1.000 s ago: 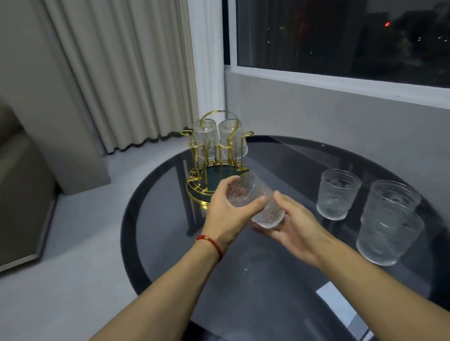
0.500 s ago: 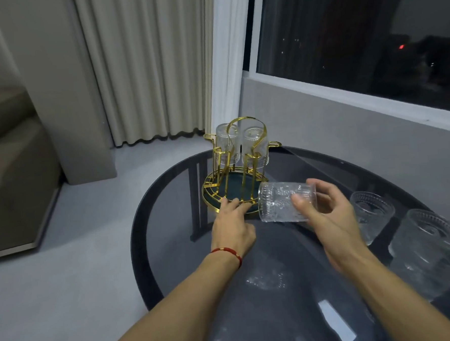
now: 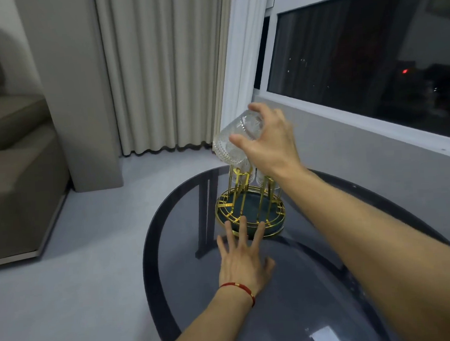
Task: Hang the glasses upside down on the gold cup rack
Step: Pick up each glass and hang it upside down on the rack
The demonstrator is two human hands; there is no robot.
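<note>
Since half a second ago your right hand (image 3: 268, 144), clamped on the glass (image 3: 232, 143), lifted it mouth-down over the gold rack (image 3: 250, 213) at frame centre, left hand (image 3: 244, 261) spread empty, ready to hang

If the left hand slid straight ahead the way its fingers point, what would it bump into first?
Most likely the round base of the gold cup rack: the left hand lies flat on the table, its fingertips already at the base's near rim.

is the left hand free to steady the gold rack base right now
Probably yes. The left hand lies open on the glass table, its fingertips at the gold rack base rim, nothing between. The right hand holds the glass above.
</note>
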